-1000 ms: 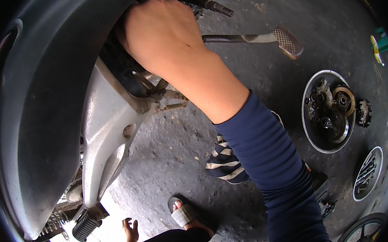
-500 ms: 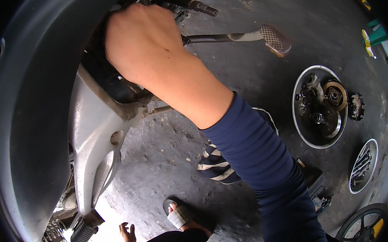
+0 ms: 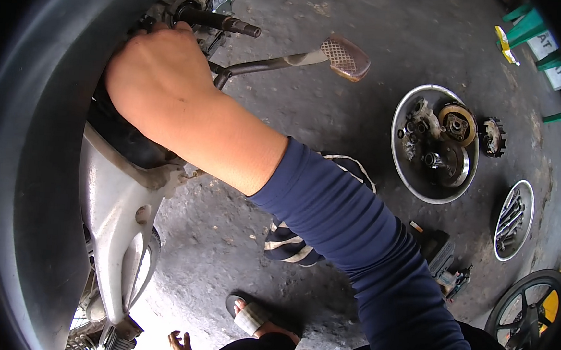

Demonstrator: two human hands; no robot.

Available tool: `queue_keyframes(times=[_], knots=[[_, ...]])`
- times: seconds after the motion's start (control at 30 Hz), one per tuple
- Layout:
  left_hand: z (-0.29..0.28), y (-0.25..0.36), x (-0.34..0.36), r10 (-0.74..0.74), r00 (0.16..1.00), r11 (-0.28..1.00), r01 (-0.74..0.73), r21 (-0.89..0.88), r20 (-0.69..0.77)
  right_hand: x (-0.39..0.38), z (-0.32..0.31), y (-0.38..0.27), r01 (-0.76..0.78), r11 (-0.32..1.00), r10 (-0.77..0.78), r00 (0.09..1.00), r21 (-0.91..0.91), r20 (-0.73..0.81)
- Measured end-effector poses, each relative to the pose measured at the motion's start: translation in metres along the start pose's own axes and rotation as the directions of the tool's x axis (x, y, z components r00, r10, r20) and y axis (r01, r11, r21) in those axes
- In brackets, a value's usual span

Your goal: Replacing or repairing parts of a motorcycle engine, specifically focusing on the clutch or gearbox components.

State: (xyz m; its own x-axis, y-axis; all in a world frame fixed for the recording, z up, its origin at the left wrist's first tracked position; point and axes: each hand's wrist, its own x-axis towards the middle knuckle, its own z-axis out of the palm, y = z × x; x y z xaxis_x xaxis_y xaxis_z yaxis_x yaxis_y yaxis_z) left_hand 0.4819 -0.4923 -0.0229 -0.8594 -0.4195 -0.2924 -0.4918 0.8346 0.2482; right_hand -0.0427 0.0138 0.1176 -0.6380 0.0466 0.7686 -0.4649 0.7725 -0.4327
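Observation:
My right hand (image 3: 163, 82), in a dark blue sleeve, reaches into the motorcycle's engine area beside its dark grey body panel (image 3: 43, 126). Its back is toward me and the fingers curl down out of sight, closed around something I cannot make out. Just past the knuckles a dark shaft (image 3: 216, 21) with a narrower end sticks out. A foot pedal (image 3: 346, 58) with a ridged pad extends to the right of the wrist. Beneath the forearm is a silver frame bracket (image 3: 113, 199). My left hand (image 3: 180, 347) hangs low by my leg, fingers apart, holding nothing.
A metal basin (image 3: 403, 174) on the floor holds greasy engine parts, with a toothed clutch part (image 3: 493, 138) beside it. A smaller tray (image 3: 515, 220) contains wrenches. A striped cloth (image 3: 292, 244) lies under my forearm. A spoked wheel (image 3: 524, 315) rests at lower right.
The whole view has shifted, so floor items and pedal sit further left. More of the shaft and engine shows beyond my right hand, which stays in the engine area.

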Motion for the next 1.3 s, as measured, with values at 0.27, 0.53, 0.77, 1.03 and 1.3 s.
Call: queue_keyframes(times=[0.27, 0.53, 0.77, 1.03, 1.3], knots=[[-0.005, 0.017, -0.013, -0.013, 1.0, 0.998, 0.013, 0.059, 0.002, 0.008, -0.008, -0.003, -0.044, 0.988, 0.011, 0.977, 0.15, 0.214], [-0.006, 0.03, -0.011, 0.019, 1.0, 0.996, -0.019, 0.088, 0.004, 0.004, -0.005, -0.001, -0.076, 0.98, 0.049, 0.989, 0.185, 0.142], [-0.005, 0.045, -0.01, -0.083, 0.994, 0.995, 0.08, 0.054, 0.067, 0.0, -0.002, -0.002, -0.071, 0.994, 0.059, 0.987, 0.079, 0.147], [-0.005, 0.044, -0.01, -0.076, 0.994, 0.995, 0.071, 0.065, 0.074, 0.007, 0.003, -0.01, -0.138, 0.983, 0.121, 0.983, 0.121, 0.138], [-0.011, 0.037, -0.013, -0.096, 0.994, 0.992, 0.092, 0.087, 0.047, 0.004, -0.001, -0.012, -0.116, 0.987, 0.109, 0.992, 0.11, 0.07]])
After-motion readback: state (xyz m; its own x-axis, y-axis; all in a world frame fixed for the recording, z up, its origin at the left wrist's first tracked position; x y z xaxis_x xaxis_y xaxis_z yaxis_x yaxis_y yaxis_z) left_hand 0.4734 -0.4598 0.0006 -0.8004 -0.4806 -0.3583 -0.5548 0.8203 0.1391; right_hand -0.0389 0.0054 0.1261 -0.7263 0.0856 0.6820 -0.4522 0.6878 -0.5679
